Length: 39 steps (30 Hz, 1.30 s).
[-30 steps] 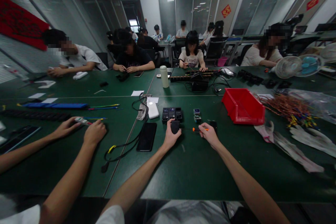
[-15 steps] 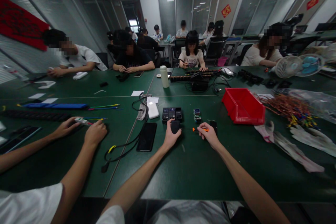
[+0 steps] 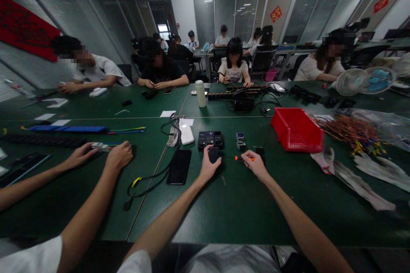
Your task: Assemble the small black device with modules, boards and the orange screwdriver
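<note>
My left hand (image 3: 209, 165) is closed around a small black block (image 3: 214, 153), thumb and fingers on its sides. My right hand (image 3: 254, 163) pinches the orange handle of a screwdriver (image 3: 237, 158); its thin shaft points left to the block, though I cannot tell whether the tip touches. Just beyond my left hand lies a black module with several square openings (image 3: 209, 138). A small stack of electronic parts (image 3: 240, 140) sits beyond my right hand. Partly behind that hand is a dark flat object (image 3: 260, 154).
A red bin (image 3: 297, 132) stands to the right, near work gloves (image 3: 355, 181) and a heap of copper wires (image 3: 358, 130). On the left are a black phone (image 3: 179, 167), a cable (image 3: 150, 176) and a white power bank (image 3: 186, 134). A co-worker's hands (image 3: 118, 155) hold a connector farther left.
My hands, the black block and the screwdriver stay nearly in place. At the left, the co-worker's right hand has shifted slightly up and to the right.
</note>
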Each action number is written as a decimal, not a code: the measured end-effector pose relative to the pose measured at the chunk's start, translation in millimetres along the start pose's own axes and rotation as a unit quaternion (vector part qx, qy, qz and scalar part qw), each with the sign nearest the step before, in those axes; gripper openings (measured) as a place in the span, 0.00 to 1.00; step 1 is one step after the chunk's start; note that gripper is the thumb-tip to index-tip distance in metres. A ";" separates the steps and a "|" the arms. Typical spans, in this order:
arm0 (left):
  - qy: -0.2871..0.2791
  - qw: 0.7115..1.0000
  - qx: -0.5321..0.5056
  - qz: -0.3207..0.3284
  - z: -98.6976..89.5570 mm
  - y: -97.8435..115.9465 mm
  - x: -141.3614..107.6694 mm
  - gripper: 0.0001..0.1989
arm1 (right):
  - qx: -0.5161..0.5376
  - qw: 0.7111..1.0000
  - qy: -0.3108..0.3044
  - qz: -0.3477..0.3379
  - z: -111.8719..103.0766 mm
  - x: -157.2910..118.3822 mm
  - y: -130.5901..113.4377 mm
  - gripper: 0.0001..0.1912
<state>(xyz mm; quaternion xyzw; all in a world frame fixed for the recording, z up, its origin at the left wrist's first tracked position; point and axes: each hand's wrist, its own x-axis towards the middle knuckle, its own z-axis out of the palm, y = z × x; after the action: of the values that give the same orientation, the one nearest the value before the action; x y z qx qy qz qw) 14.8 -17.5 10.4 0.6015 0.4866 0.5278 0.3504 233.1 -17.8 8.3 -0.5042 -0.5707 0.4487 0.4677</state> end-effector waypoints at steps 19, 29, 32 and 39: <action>-0.004 1.000 0.010 0.000 -2.0 1.4 0.4 0.27 | -0.017 0.999 0.006 -0.039 -0.4 -0.7 -4.0 0.15; 0.000 1.000 0.015 0.003 -0.6 -1.6 1.3 0.27 | -0.021 0.997 -0.001 -0.068 -1.6 0.7 -3.2 0.11; 0.003 1.000 0.011 0.000 -0.7 -0.8 1.1 0.27 | -0.015 0.997 -0.008 -0.072 -2.4 0.6 -4.7 0.11; 0.003 1.000 0.009 -0.006 -1.4 -0.5 1.9 0.27 | 0.001 0.998 -0.008 -0.057 -1.5 0.2 -4.4 0.12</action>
<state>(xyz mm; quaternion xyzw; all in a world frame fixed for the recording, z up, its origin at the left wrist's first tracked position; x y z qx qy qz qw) 13.3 -15.7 10.8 0.5999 0.4960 0.5234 0.3467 233.9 -17.9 12.9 -0.4669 -0.6014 0.4262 0.4885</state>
